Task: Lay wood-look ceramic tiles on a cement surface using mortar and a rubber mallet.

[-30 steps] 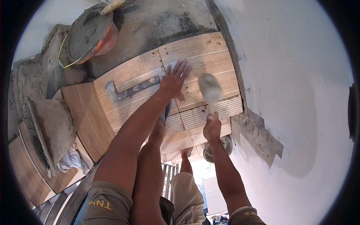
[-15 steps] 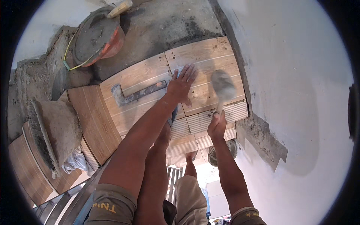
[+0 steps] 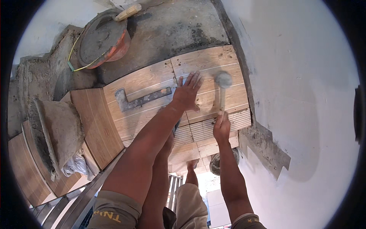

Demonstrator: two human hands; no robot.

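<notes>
Wood-grained tile (image 3: 209,92) lies beneath the splayed left hand (image 3: 187,94); the right hand (image 3: 221,128) grips a round-headed mallet (image 3: 223,81).

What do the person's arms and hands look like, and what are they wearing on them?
The left hand and right hand are bare, without gloves. Both forearms are uncovered too. The short left sleeve is dull grey-brown with yellow lettering near its edge. The short right sleeve looks similar, with small yellow star shapes.
</notes>
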